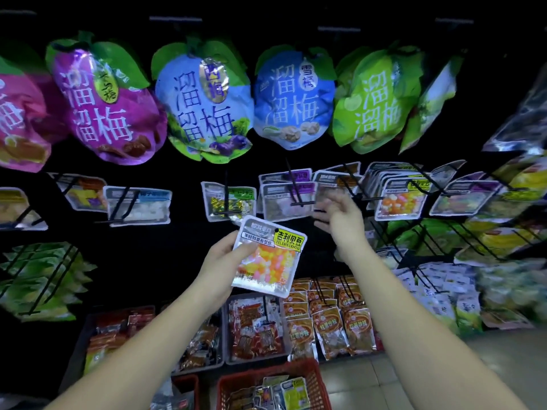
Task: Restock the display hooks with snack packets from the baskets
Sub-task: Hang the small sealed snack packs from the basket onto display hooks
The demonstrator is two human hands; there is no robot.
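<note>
Snack packet (268, 257) at centre, left hand (219, 263) fingers clamped on it. Right hand (340, 220) at 2 o'clock, fingers apart. Red basket (316, 383) at 6 o'clock on tiled floor (503, 368); dark hook wall (165, 232).

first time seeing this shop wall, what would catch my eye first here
First, the row of big bags hanging along the top, in pink, purple, blue and green. Then the packet of bright candy at centre, held by the left grip, with the right grip open above and to its right. A red basket sits at the bottom edge.
</note>
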